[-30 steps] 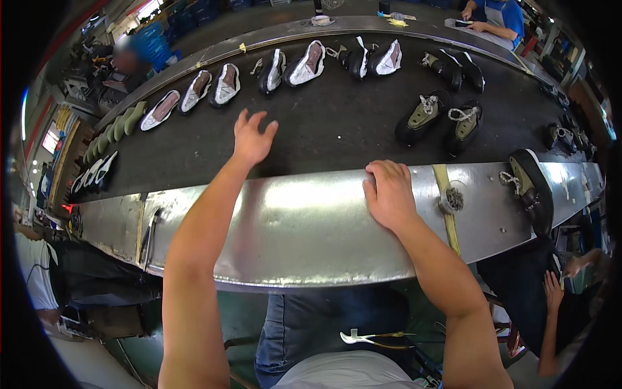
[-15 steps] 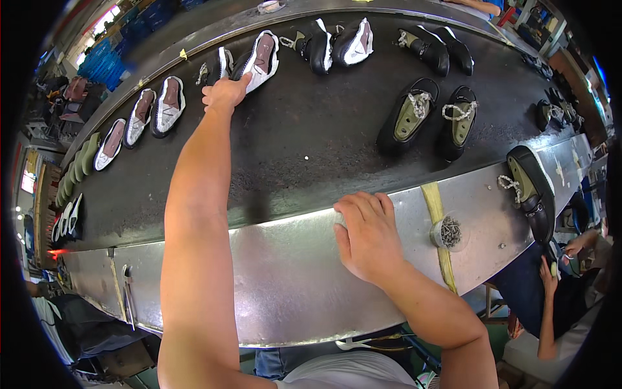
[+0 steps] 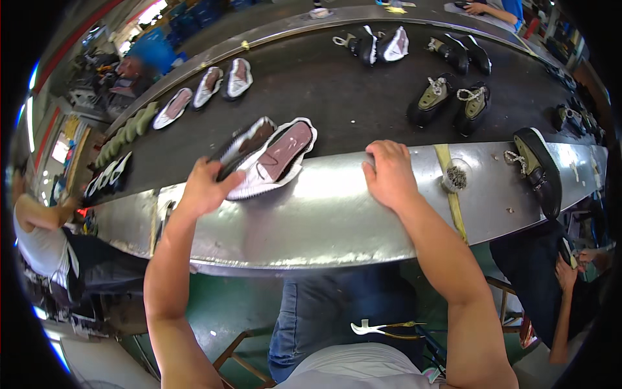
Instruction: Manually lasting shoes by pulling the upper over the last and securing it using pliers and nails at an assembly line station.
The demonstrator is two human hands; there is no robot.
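Lying across our dark lap, the pliers (image 3: 370, 329) show a white head, while their joint is hard to make out. On the metal tabletop (image 3: 304, 236) above, our left hand (image 3: 206, 185) grips the near ends of two shoes, thumb on the white-edged shoe (image 3: 285, 159) and fingers around the dark-sided shoe (image 3: 253, 137), which is partly hidden behind it. Both overhang the tabletop's far edge; we cannot tell whether their soles touch it. Our right hand (image 3: 391, 174) rests on that edge, fingers loosely bent, thumb apart, its palm out of sight but holding nothing we can see. To its right are a cup of nails (image 3: 455, 179) and a black-and-olive shoe (image 3: 547, 175). Beyond, on the black surface (image 3: 343, 94), stand two rope-laced shoes (image 3: 433, 100), and farther left three white-edged shoes (image 3: 207, 87). At the top right, a co-worker (image 3: 502, 13) is cut off by the frame, and whatever they handle is unclear.
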